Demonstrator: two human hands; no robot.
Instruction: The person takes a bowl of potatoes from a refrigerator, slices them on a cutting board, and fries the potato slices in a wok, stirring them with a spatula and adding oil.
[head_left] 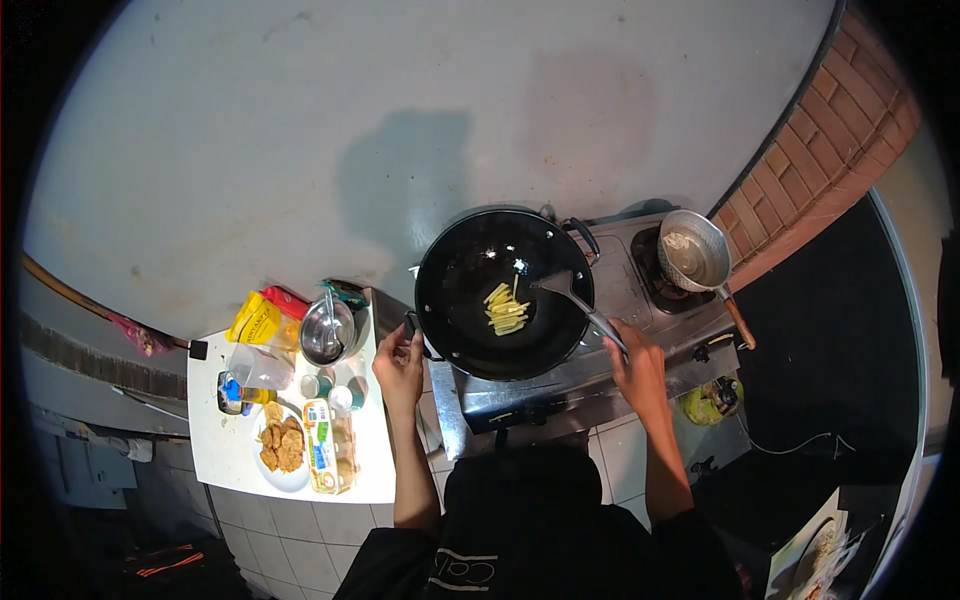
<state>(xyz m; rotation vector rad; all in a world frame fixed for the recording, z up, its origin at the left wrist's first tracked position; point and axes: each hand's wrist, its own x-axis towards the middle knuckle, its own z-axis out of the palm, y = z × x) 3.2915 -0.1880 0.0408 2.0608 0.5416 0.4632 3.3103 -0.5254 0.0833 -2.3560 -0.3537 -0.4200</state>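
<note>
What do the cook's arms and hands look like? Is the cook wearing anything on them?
The left hand and the right hand are both bare, with no gloves. I can't make out a ring or a watch. The forearms are bare too. Black sleeves begin around the elbows. They belong to a black top with white lettering on the front.

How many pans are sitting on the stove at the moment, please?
2. The black wok is on the left of the stove, the right hand holding a spatula in it; the small metal saucepan is on its right. None appears hidden.
</note>
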